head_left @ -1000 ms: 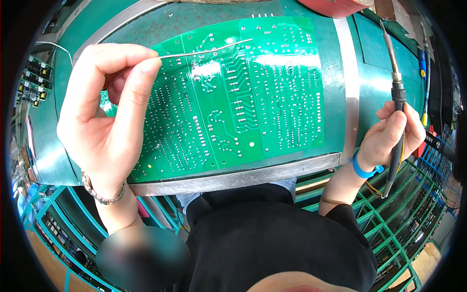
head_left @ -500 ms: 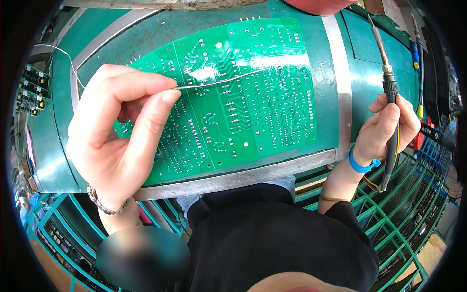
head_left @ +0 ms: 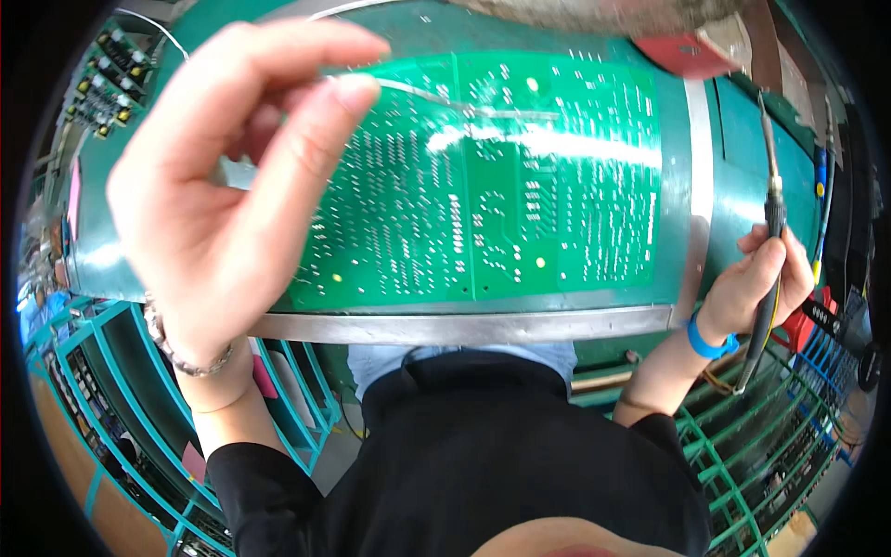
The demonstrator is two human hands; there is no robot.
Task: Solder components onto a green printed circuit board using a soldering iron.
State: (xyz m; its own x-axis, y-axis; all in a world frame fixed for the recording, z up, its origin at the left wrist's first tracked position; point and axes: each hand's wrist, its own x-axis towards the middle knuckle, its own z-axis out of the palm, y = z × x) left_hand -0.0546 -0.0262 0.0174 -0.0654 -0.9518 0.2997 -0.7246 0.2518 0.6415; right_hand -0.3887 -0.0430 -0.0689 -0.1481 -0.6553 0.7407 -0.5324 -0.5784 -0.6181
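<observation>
A large green circuit board lies on the green bench with its dotted solder side up. Above its left part is my left hand, with a thin, slightly bent solder wire coming out past the thumb. The index fingertip stands apart from the thumb, and the wire's grip point is partly hidden. The wire reaches over the board's upper middle; whether its end touches cannot be told. Off the bench's near right corner, my right hand is closed around a soldering iron, tip pointing up and away from the board.
A metal strip edges the bench in front of my body. Small populated boards sit at the far left, and a red object at the back right. Green racks flank me below. A blue-handled tool is at the right.
The view has shifted, so the board appears farther right. My left index finger has lifted from the thumb, and the wire looks more bent. My right hand keeps the iron.
</observation>
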